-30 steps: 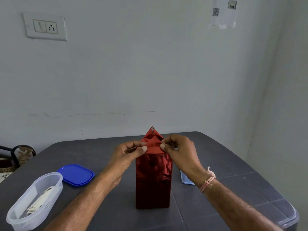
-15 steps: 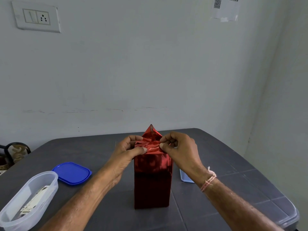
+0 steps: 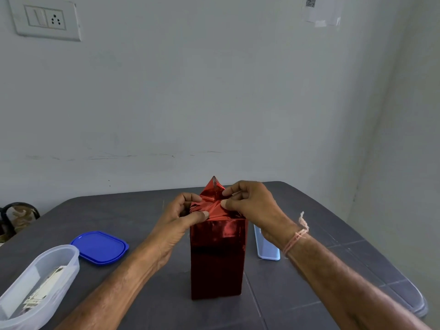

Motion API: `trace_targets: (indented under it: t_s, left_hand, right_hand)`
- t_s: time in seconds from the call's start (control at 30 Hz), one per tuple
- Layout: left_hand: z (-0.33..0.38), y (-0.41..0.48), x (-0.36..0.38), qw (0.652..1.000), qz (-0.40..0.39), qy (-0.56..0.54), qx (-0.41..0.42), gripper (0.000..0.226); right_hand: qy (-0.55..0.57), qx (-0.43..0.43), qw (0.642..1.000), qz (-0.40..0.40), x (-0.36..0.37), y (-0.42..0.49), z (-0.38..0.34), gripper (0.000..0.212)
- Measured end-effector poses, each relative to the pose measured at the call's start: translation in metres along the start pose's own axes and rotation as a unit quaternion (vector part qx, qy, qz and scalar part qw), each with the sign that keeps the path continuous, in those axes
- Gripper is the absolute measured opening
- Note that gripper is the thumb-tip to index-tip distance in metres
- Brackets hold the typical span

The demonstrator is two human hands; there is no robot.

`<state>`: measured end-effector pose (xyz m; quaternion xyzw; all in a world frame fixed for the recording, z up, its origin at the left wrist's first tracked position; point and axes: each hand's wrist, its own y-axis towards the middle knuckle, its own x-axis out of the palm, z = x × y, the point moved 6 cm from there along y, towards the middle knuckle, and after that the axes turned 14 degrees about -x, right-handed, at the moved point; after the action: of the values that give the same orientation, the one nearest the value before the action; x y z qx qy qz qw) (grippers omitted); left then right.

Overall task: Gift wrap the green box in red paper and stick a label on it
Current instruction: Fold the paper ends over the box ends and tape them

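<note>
Red paper (image 3: pixel 222 231) covers a tall box (image 3: pixel 215 270) that stands upright near the middle of the dark grey bench (image 3: pixel 297 282), with both hands working at its top end. There the foil is gathered into creased folds, and one pointed flap (image 3: pixel 213 185) sticks up at the far side. The left hand (image 3: pixel 176 225) grips the top left corner, its thumb (image 3: pixel 203 214) pressed flat on the folded paper at the near edge and its fingers curled round the far side. The right hand (image 3: pixel 252 206) pinches a fold between thumb and forefinger just below the flap, and a pale thread band (image 3: pixel 296 239) circles its wrist. A pale blue flat object (image 3: pixel 266 248) lies just beside the box on the right, partly hidden by that wrist. To the left lie a blue lid (image 3: pixel 100 247) and, nearer the camera, a clear tub (image 3: pixel 59 260) holding printed slips (image 3: pixel 40 294).
</note>
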<state>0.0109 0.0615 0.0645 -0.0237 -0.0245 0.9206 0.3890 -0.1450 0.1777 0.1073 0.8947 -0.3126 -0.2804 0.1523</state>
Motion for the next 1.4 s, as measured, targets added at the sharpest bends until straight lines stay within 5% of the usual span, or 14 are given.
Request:
trace_targets:
  t_s: [0.5,0.97,1.17,1.4]
  left_hand:
    - [0.006,-0.005,0.001,1.0,0.002,0.028,0.004,0.034]
    - [0.015,-0.01,0.009,0.994,-0.021,0.106,0.027,0.023]
    - [0.012,-0.009,0.006,0.993,-0.018,0.116,0.034,0.022]
    - [0.01,-0.012,0.005,0.994,-0.025,0.104,0.022,0.03]
  right_hand:
    - [0.045,0.033,0.998,-0.017,0.01,0.018,-0.002,0.024]
    - [-0.021,-0.047,0.999,0.0,0.013,0.009,0.0,0.024]
    - [0.056,0.001,0.998,0.002,0.014,0.015,0.007,0.031]
    - [0.039,-0.02,0.999,0.019,0.001,0.014,0.005,0.017]
